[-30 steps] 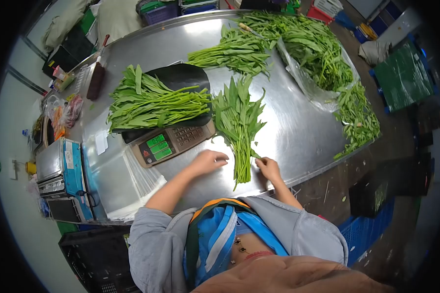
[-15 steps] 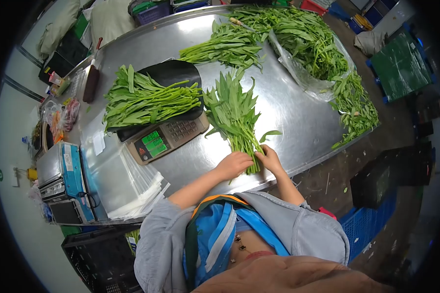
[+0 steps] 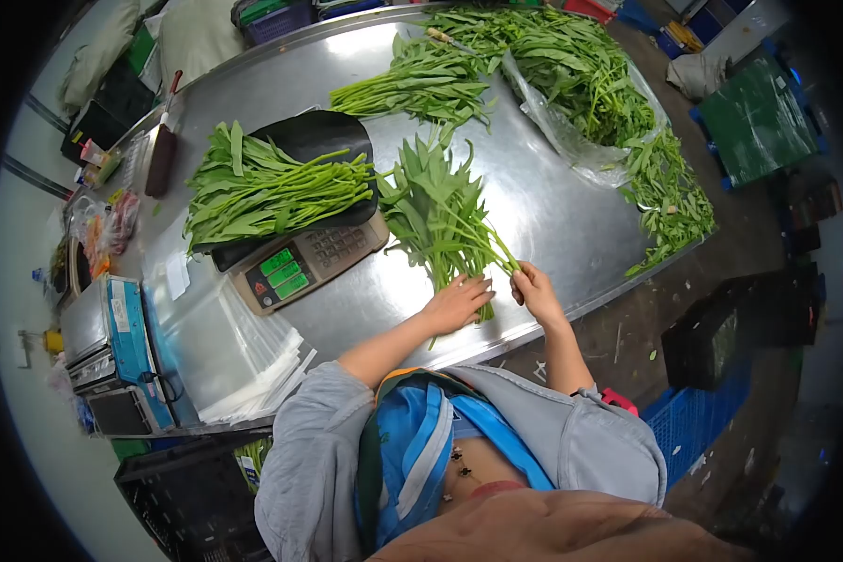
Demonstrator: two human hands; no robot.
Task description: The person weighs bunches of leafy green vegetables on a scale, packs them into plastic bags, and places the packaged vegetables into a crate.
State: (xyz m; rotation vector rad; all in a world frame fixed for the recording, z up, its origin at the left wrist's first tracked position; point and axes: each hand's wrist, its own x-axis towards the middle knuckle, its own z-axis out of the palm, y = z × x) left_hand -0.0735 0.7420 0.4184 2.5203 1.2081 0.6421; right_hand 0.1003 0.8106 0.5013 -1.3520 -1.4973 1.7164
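A bunch of water spinach (image 3: 433,220) lies on the metal table in front of me, leaves pointing away and cut stems toward me. My left hand (image 3: 459,304) is closed over the stems near their cut ends. Just to its right, my right hand (image 3: 536,292) pinches the lower end of a few water spinach stems (image 3: 490,242), which slant out from the bunch. Left of the bunch, a digital scale (image 3: 323,258) with a lit green display carries another pile of water spinach (image 3: 276,192) on its black pan.
More water spinach (image 3: 412,84) lies at the back, beside a large heap (image 3: 581,70) in a clear plastic bag (image 3: 562,136). A knife (image 3: 448,39) rests among the stems there. Clear plastic bags (image 3: 248,361) are stacked at front left, near a blue-sided machine (image 3: 126,328).
My right hand has moved slightly right and up from the bunch, drawing the stems outward. My left hand stays on the bunch. The whole view has shifted slightly.
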